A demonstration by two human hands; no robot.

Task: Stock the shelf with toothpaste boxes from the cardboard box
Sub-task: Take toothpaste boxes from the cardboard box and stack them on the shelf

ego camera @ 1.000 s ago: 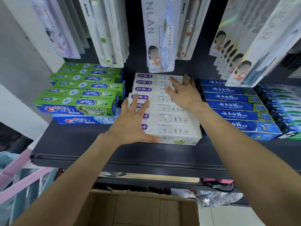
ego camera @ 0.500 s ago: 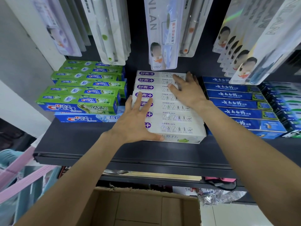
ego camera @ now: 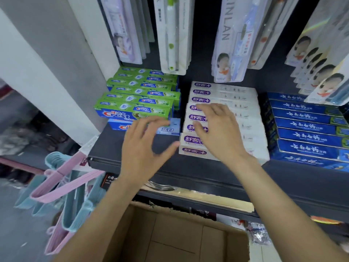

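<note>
Both hands, left [ego camera: 145, 148] and right [ego camera: 219, 133], are hovering fingers spread, empty, mid-frame over the white toothpaste boxes [ego camera: 226, 118] stacked on the shelf [ego camera: 117, 157]; you're risking knocking the front box off the edge.

White pillar [ego camera: 56, 76] left of dark shelving, grey floor [ego camera: 17, 233]

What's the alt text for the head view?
Two bare hands, left hand and right hand, hover open over white toothpaste boxes stacked on a dark shelf, between green boxes and blue boxes. An open cardboard box sits below.
</note>
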